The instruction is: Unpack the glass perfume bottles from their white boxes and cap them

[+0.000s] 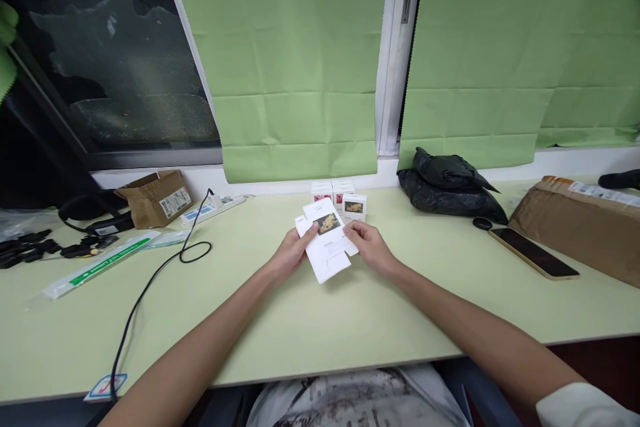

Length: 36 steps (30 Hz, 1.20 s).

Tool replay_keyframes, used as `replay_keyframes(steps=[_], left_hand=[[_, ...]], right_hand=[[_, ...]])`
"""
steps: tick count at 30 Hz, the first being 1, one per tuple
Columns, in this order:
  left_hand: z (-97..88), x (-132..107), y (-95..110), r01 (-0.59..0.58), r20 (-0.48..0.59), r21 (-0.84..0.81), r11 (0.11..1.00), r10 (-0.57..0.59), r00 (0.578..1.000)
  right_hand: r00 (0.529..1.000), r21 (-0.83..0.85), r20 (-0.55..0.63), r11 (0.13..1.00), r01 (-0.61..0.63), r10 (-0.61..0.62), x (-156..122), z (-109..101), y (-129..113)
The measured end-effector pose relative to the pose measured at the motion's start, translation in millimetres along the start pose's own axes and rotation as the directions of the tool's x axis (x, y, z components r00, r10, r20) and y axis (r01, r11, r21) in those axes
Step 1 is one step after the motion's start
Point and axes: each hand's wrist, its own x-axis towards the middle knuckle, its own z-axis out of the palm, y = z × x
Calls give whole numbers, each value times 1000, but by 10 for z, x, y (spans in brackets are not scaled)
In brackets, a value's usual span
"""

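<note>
Between my two hands is a flattened white carton [326,260] with a gold-and-dark picture printed on it and its flaps sticking out. My left hand [293,252] grips its left edge, thumb on top. At the right edge, my right hand [371,247] pinches the card between thumb and fingers. Just behind it stands a small white box [355,205] with a similar picture. Several more small white boxes with red prints [321,189] are grouped against the wall.
To the right lie black plastic bags [450,187], a phone [533,252], a round black cap [482,223] and a large cardboard box [580,227]. On the left are an open brown box [156,199], a power strip [215,209], a black cable [150,283] and a green-and-white packet [107,262].
</note>
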Motion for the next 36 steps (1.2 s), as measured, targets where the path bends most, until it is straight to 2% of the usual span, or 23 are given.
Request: replay_keyframes(steps=[4,8,14,17,19,22,25,27,29,32,34,36], left_hand=[[-24,39,-36,-41,36,-20,999,42,998],[-77,55,-37,-119,64,74,990,115,991],[-116,62,13,-103,81,90,991,95,992],[-128,62,21,-155,51,94,983,150,987],[-121,57,15,-151,36,93,984,148,988],[-104,57,4,-137,64,132,982,129,990],[-173,104,42,-154,38,237,959,150,988],[-330,166,114,-148,-57,340,929,178,982],[-578,233,210,-126,-165,517,847,244,956],[-1025,298,335,93,-324,815,572,317,891],[-1289,302,372,237,-359,891,387,282,890],[-1486,282,372,364,-423,903,230,319,848]], right_hand=[[997,57,-73,998,-20,24,7,-34,-10],[999,64,23,997,-41,40,35,-77,-38],[996,59,10,994,-89,88,16,-82,-113],[990,25,96,994,-103,101,1,-78,-121],[987,16,139,997,-81,78,0,-72,-106],[989,5,133,998,-60,59,4,-67,-75],[995,-133,91,991,-34,46,-5,-100,-66],[999,-315,25,949,35,-28,-13,-150,-73],[991,-493,-26,864,98,-128,-9,-210,-78],[978,-646,-68,756,109,-199,22,-291,-52],[977,-704,-69,704,95,-201,50,-326,-5],[983,-752,-52,655,77,-176,68,-348,55]])
